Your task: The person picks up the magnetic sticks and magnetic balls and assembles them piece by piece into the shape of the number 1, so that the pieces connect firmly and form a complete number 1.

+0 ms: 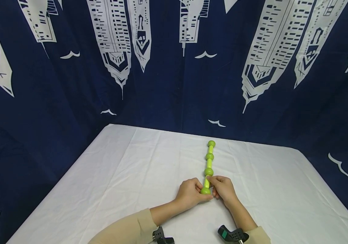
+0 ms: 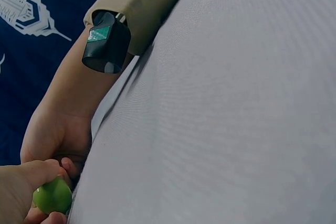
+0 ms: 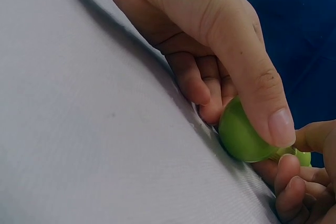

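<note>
A straight chain of green balls (image 1: 209, 156) linked by lighter yellow-green rods (image 1: 209, 164) lies on the white cloth, running away from the person. My left hand (image 1: 190, 194) grips the nearest ball (image 1: 205, 191); in the right wrist view its thumb presses over that green ball (image 3: 242, 135). On the other side, my right hand (image 1: 224, 190) pinches the nearest rod (image 1: 206, 183) between thumb and fingers, just above that ball. Fingers partly hide the joint between rod and ball. In the left wrist view the same ball (image 2: 52, 195) shows between both hands.
White cloth (image 1: 131, 176) with faint creases covers the table. A dark blue curtain (image 1: 168, 101) with white building and bird prints hangs behind and at both sides. Black wrist devices (image 1: 233, 234) sit near both beige sleeves (image 1: 128, 227).
</note>
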Available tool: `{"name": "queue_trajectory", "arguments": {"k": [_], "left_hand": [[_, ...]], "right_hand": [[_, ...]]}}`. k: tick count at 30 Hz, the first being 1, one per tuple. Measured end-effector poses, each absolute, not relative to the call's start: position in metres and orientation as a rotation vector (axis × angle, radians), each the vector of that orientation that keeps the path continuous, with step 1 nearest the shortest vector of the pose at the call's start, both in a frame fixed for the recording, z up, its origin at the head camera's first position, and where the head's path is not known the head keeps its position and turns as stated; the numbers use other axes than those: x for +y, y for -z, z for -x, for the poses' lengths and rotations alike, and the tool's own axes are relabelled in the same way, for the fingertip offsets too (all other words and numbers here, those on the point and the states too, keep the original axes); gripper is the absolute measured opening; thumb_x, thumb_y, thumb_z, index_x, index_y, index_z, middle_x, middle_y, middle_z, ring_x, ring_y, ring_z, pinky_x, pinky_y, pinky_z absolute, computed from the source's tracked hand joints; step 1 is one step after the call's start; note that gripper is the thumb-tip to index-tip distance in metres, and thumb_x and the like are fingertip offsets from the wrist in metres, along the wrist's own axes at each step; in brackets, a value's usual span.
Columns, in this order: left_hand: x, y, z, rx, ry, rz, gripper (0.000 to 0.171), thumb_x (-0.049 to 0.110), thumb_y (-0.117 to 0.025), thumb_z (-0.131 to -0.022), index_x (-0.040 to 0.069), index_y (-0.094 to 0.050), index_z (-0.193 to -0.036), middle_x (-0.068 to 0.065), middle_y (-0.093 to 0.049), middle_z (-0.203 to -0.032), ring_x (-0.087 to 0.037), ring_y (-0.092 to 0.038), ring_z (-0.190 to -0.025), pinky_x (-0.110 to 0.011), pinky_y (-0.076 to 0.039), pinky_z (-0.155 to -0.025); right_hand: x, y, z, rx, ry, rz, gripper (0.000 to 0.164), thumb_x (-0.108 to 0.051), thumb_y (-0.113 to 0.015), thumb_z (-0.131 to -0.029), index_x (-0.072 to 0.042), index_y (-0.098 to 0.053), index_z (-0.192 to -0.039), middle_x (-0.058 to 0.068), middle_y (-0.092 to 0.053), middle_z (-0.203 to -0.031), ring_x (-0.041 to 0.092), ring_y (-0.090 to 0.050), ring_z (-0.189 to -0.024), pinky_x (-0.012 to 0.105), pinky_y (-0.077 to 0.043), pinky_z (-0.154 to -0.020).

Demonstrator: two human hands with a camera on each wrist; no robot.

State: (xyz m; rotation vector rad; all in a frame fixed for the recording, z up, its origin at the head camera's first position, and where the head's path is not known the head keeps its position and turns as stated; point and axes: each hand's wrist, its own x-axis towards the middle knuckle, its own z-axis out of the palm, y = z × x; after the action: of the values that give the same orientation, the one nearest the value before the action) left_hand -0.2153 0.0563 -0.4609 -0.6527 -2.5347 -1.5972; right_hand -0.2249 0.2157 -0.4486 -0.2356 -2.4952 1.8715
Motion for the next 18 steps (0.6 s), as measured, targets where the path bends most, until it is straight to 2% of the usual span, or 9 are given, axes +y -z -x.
{"name": "queue_trajectory", "arguments": {"k": [18], "left_hand": [[0.0544,0.4642,0.2159,-2.507,1.587,0.739,0.032,0.025,-0.089,-0.071,0.006,-0.065,-0.078,0.010,-0.058,-0.064,0.004,-0.051,-0.056,-0.015,-0.046,-0.051]], "right_hand": [[0.2162,0.4515,0.2256,-2.509,-1.819,0.215,0.026,-0.018,-0.063,-0.093,0.007,-0.067,-0.088,0.002,-0.057,-0.059,0.008,-0.044,-0.041,0.020,-0.038,-0.040]]}}
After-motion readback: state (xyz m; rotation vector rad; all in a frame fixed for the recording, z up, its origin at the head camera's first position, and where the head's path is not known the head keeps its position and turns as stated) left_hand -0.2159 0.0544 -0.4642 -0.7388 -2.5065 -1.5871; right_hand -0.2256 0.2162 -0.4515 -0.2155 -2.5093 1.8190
